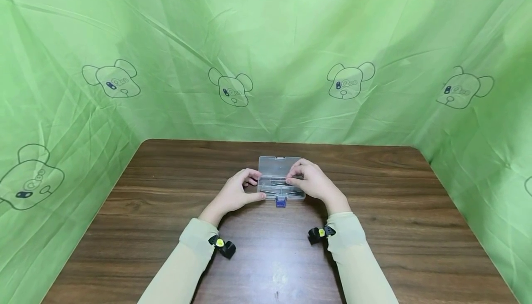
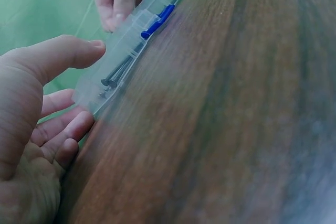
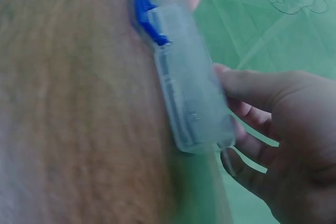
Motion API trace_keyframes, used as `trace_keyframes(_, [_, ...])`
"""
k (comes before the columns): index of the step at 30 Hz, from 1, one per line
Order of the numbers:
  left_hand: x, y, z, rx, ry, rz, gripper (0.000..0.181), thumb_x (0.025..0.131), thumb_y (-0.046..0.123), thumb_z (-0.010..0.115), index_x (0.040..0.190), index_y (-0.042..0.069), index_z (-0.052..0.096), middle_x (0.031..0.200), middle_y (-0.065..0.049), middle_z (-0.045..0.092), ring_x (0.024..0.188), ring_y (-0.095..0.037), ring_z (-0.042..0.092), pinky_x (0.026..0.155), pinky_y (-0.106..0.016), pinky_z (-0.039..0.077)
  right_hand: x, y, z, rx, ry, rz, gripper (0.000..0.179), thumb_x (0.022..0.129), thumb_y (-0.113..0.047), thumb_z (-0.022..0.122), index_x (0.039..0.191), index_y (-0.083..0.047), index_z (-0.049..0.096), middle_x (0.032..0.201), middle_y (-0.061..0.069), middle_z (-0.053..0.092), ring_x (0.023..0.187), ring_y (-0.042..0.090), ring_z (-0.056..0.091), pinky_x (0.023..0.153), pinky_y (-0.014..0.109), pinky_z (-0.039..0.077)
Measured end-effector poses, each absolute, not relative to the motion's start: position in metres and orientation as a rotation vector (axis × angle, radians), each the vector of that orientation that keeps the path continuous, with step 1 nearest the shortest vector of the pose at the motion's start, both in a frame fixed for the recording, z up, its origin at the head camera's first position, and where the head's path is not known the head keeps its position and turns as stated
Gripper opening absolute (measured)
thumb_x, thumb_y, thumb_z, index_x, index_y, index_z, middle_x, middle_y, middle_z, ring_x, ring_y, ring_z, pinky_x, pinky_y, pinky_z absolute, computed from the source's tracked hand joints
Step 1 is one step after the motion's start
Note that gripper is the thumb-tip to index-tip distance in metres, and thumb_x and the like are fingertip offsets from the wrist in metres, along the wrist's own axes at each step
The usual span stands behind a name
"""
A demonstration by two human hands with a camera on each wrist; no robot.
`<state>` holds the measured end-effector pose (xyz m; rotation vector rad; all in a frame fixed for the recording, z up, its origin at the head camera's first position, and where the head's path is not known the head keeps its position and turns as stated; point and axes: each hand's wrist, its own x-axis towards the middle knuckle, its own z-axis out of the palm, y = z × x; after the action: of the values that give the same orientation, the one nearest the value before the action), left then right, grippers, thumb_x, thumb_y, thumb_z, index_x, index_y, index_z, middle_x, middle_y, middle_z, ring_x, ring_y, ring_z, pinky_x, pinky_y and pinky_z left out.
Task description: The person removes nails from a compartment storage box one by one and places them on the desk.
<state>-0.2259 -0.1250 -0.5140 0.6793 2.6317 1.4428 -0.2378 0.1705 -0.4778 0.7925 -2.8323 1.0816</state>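
A clear plastic box (image 1: pixel 264 191) stands on the table with its lid (image 1: pixel 272 166) raised at the back and a blue latch (image 1: pixel 281 202) at the front. Long dark nails or screws (image 2: pixel 116 74) lie in its front compartment; more thin metal pieces lie further back. My left hand (image 1: pixel 237 191) holds the box's left end, thumb at the front corner and fingers toward the back. Over the right part of the box, my right hand (image 1: pixel 312 180) has its thumb and index finger close together, bent down toward the compartments. Whether anything is between those fingertips cannot be seen.
The brown wooden table (image 1: pixel 166 230) spreads around the box on all sides. Green cloth (image 1: pixel 282 40) printed with bear heads hangs behind the table and along both sides. A small black device (image 1: pixel 223 247) is strapped at the left cuff, another (image 1: pixel 319 234) at the right.
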Motion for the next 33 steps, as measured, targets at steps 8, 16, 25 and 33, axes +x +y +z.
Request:
trace_keyframes(8, [-0.228, -0.129, -0.515, 0.676, 2.625, 1.467, 0.066, 0.084, 0.027, 0.097, 0.140, 0.008, 0.066, 0.131, -0.007, 0.071, 0.115, -0.022, 0.069, 0.102, -0.044, 0.055, -0.237, 0.179, -0.473, 0.706, -2.765, 1.224, 0.008, 0.105, -0.021, 0.077, 0.105, -0.014, 0.078, 0.107, 0.000, 0.068, 0.098, 0.019, 0.064, 0.086, 0.039, 0.053])
trace_keyframes(16, [-0.230, -0.133, -0.517, 0.692, 2.641, 1.434, 0.069, 0.083, 0.029, 0.098, 0.142, 0.011, 0.068, 0.131, -0.005, 0.070, 0.114, -0.020, 0.068, 0.101, -0.043, 0.056, -0.236, 0.201, -0.467, 0.532, -2.712, 1.347, 0.009, 0.107, -0.019, 0.073, 0.113, -0.013, 0.075, 0.101, 0.001, 0.075, 0.094, 0.020, 0.067, 0.088, 0.040, 0.055])
trace_keyframes(25, [-0.228, -0.134, -0.519, 0.648, 2.627, 1.446, 0.066, 0.083, 0.033, 0.098, 0.139, 0.014, 0.069, 0.129, -0.003, 0.070, 0.113, -0.018, 0.068, 0.099, -0.040, 0.056, -0.226, 0.243, -0.470, 0.237, -2.719, 1.290, 0.019, 0.109, -0.024, 0.071, 0.117, -0.007, 0.075, 0.104, 0.007, 0.075, 0.094, 0.020, 0.066, 0.086, 0.034, 0.051])
trace_keyframes(33, [-0.230, -0.134, -0.518, 0.630, 2.609, 1.464, 0.067, 0.082, 0.033, 0.099, 0.139, 0.015, 0.069, 0.129, -0.001, 0.069, 0.113, -0.016, 0.068, 0.100, -0.038, 0.055, -0.223, 0.258, -0.490, 0.113, -2.756, 1.277, 0.021, 0.108, -0.023, 0.071, 0.116, -0.005, 0.076, 0.100, 0.007, 0.077, 0.085, 0.016, 0.063, 0.079, 0.031, 0.049])
